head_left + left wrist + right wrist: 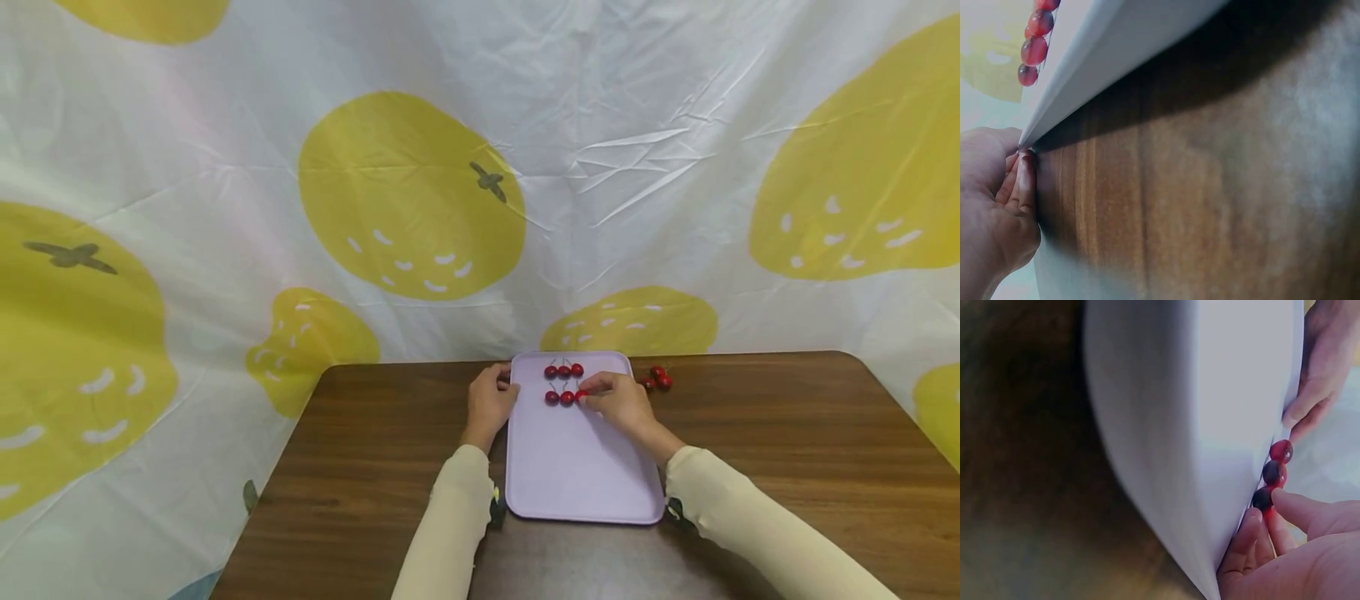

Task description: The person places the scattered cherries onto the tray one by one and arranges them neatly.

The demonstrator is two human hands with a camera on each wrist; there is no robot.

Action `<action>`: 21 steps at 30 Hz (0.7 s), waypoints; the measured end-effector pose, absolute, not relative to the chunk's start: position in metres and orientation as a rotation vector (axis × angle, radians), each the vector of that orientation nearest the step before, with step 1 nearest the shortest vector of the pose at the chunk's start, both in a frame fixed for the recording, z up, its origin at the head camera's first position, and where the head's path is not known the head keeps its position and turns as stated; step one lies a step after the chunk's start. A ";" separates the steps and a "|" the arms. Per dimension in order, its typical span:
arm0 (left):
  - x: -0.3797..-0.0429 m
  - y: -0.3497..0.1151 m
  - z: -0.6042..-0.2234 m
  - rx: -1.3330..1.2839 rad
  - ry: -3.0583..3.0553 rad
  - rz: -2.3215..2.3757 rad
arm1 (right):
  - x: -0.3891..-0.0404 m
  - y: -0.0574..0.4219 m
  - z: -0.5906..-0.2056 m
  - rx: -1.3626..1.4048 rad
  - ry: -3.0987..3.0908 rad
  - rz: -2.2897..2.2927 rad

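Observation:
A pale lilac tray lies on the table, its long side running away from me. My left hand grips its left edge, thumb on the rim and fingers below, as the left wrist view shows. My right hand pinches a red cherry between thumb and fingers, at the right end of the nearer row on the tray. Two more cherries make up the rest of that row. Behind it stands a row of three cherries with their stems pointing away.
Several loose cherries lie on the brown wooden table, just right of the tray's far end. A white curtain printed with yellow fruit hangs right behind the table's back edge.

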State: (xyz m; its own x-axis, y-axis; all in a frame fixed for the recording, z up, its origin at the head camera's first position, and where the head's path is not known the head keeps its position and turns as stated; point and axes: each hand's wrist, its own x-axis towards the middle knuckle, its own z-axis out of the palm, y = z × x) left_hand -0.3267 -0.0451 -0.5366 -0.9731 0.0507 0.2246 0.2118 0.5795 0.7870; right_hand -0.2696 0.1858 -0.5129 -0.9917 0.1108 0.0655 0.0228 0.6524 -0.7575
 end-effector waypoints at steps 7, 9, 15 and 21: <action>-0.325 -0.047 -0.534 -0.231 -2.609 -1.359 | -0.261 0.188 -0.514 -0.083 -2.689 1.324; -0.325 -0.047 -0.534 -0.224 -2.615 -1.350 | -0.254 0.190 -0.513 -0.082 -2.659 1.365; -0.324 -0.045 -0.534 -0.206 -2.636 -1.336 | -0.231 0.203 -0.506 -0.111 -2.551 1.429; -0.324 -0.044 -0.534 -0.183 -2.645 -1.340 | -0.221 0.231 -0.501 -0.285 -2.359 1.515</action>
State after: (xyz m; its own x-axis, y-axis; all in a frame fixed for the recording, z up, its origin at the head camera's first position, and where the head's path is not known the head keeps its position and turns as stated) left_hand -0.3238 -0.0445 -0.5336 -0.9779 0.0319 0.2065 0.1854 0.5882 0.7871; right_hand -0.2207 0.2313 -0.5015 -0.9283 0.3355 0.1604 -0.0061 0.4175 -0.9087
